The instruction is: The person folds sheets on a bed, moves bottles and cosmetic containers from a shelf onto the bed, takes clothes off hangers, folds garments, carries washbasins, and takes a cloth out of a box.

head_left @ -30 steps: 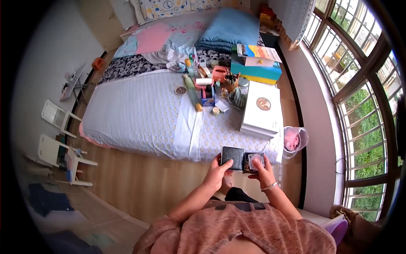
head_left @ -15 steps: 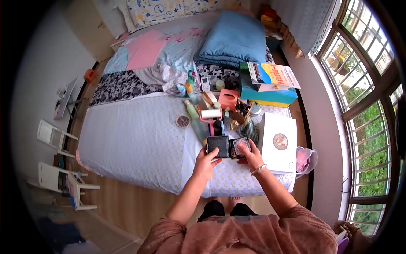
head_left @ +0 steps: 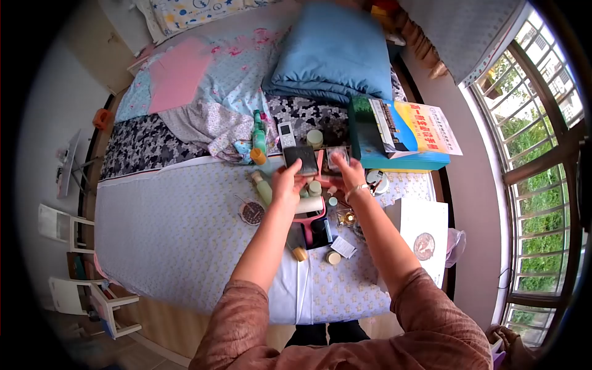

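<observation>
Held out over the far part of the clutter on the bed (head_left: 179, 216), the black case (head_left: 301, 161) lies between the two hands, its long axis running left to right. The left hand (head_left: 287, 184) is closed on the left half, thumb on top and fingers beneath; the right hand (head_left: 351, 175) has the right half pinched in much the same way — neither is spread wide. Each hand is nearest its own half, and both halves reach beyond the thumbs toward the far side.

As for looks, the left half is a dark, plain square, while the right half shows something clear and shiny under the thumb, too blurred to name. Whether a hinge joins them cannot be told.

Farther out, the white remote (head_left: 286, 134) and a pale-lidded jar (head_left: 314, 137) sit just beyond the case — the roller (head_left: 309, 205) lies nearer, and the white box (head_left: 425, 231) near and to the right.
</observation>
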Action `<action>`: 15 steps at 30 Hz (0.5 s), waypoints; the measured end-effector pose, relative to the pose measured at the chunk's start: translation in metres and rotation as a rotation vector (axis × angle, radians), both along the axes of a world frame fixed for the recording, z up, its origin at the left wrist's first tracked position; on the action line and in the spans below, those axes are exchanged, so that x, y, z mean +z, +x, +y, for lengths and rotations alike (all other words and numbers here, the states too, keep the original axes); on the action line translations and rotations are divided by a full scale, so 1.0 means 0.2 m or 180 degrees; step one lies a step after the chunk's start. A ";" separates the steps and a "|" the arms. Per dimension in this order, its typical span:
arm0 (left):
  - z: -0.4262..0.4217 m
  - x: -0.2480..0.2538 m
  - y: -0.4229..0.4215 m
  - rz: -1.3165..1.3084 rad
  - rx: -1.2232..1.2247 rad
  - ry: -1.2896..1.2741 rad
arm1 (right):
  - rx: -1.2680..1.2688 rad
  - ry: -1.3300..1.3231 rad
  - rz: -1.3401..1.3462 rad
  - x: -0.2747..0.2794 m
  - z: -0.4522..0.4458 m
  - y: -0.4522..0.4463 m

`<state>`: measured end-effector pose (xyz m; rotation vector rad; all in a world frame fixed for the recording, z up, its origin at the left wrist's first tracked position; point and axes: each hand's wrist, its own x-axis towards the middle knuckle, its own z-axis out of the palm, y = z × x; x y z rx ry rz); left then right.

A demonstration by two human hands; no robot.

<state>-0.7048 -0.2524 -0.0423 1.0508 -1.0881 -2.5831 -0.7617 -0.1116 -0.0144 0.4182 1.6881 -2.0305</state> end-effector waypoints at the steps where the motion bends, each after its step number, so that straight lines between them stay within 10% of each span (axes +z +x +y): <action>1: -0.03 -0.04 -0.08 0.0048 0.0081 0.0078 | 0.0022 0.0318 0.0337 -0.08 -0.04 -0.10; 15: -0.29 -0.51 -0.77 -0.0276 0.0756 -0.0283 | -0.0234 0.0304 0.0522 -0.58 -0.24 -0.78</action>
